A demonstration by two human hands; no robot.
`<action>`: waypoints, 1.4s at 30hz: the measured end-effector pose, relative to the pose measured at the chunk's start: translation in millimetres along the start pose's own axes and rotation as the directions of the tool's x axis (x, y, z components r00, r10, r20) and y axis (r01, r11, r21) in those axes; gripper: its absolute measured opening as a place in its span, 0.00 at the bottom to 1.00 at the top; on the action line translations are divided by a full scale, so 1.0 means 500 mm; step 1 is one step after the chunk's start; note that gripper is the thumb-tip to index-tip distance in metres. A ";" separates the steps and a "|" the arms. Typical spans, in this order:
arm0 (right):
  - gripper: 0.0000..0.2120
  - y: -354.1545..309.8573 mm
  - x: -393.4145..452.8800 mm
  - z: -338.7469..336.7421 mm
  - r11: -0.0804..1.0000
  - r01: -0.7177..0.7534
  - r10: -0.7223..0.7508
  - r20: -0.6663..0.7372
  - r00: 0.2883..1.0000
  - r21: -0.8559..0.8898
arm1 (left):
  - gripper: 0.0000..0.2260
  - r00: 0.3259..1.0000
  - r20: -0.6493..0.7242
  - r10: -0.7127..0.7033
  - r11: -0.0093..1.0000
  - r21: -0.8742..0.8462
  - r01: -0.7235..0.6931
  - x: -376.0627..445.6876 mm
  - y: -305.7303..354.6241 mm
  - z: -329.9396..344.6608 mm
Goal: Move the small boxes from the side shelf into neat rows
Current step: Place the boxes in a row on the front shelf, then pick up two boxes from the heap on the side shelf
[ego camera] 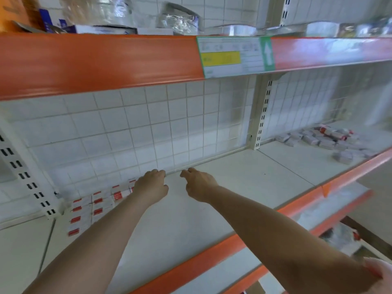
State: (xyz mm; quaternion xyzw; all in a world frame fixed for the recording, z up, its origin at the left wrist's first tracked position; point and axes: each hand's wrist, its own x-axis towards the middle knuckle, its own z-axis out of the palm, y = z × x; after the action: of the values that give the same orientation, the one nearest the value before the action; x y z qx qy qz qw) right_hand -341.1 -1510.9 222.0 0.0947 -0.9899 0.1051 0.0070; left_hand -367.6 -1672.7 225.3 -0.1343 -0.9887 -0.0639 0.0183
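Head view shows a few rows [91,206] begun left of the upright [262,115], a loose pile [331,141] waiting to its right, left hand [151,187] and right hand [198,184] loosely curled, holding nothing visible.

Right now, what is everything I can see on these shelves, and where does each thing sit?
Neat rows of boxes: about a dozen, exact count unclear; white with red ends; far left of the middle shelf, against the tiled back wall.
Loose pile of boxes: too many and too blurred to count; white and grey with some red; right bay of the same shelf.
Middle shelf: one, white board with orange front edge.
Shelf label: one, white with yellow patch and green arrow strip; on the upper shelf's orange edge.
Packets on top shelf: several, silvery and blurred.
Left hand: curled, beside the rows, grip unclear.
Right hand: curled, next to the left.
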 end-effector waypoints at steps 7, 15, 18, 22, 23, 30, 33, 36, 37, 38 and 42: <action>0.22 0.101 -0.052 -0.028 1.000 -0.023 0.023 -0.004 1.000 -0.011 | 0.17 0.998 0.009 0.062 0.998 0.010 -0.062 0.009 0.123 0.002; 0.21 0.271 -0.122 -0.070 1.000 0.016 -0.017 -0.018 1.000 -0.019 | 0.18 0.997 0.045 0.067 0.998 -0.008 -0.066 0.024 0.301 0.025; 0.21 0.344 -0.148 -0.090 0.999 0.019 -0.020 -0.016 1.000 -0.033 | 0.18 0.996 0.051 0.075 0.997 -0.019 -0.074 0.032 0.384 0.031; 0.22 0.443 -0.177 -0.118 0.998 0.010 -0.011 -0.016 1.000 -0.055 | 0.18 0.995 0.052 0.089 0.996 -0.024 -0.088 0.045 0.489 0.045; 0.22 0.466 -0.183 -0.125 0.998 0.007 -0.008 -0.018 1.000 -0.058 | 0.18 0.994 0.051 0.094 0.995 -0.021 -0.093 0.048 0.513 0.049; 0.22 0.609 -0.224 -0.158 0.997 0.009 -0.012 -0.033 0.999 -0.079 | 0.18 0.992 0.044 0.117 0.993 0.014 -0.117 0.077 0.657 0.076; 0.22 0.663 -0.243 -0.167 0.997 0.001 -0.005 -0.046 0.999 -0.082 | 0.18 0.991 0.036 0.126 0.992 0.012 -0.126 0.094 0.713 0.082; 0.22 0.712 -0.259 -0.174 0.998 -0.022 0.018 -0.060 0.998 -0.067 | 0.18 0.987 0.031 0.156 0.988 0.006 -0.156 0.113 0.769 0.086; 0.21 0.727 -0.264 -0.176 0.998 -0.032 0.028 -0.065 0.997 -0.059 | 0.19 0.985 0.029 0.168 0.986 0.004 -0.168 0.121 0.789 0.088; 0.22 0.743 -0.267 -0.180 0.998 -0.042 0.038 -0.072 0.997 -0.052 | 0.19 0.983 0.023 0.184 0.983 0.003 -0.184 0.130 0.809 0.090; 0.23 0.811 -0.274 -0.191 0.994 -0.096 0.090 -0.093 0.992 -0.055 | 0.19 0.969 0.027 0.245 0.969 -0.012 -0.245 0.171 0.886 0.104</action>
State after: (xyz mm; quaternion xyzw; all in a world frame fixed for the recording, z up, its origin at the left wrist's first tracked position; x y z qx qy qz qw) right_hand -283.5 -1076.3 227.1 0.0433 -0.9946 0.0799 0.0494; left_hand -332.1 -1219.8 231.9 -0.2564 -0.9644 -0.0634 0.0113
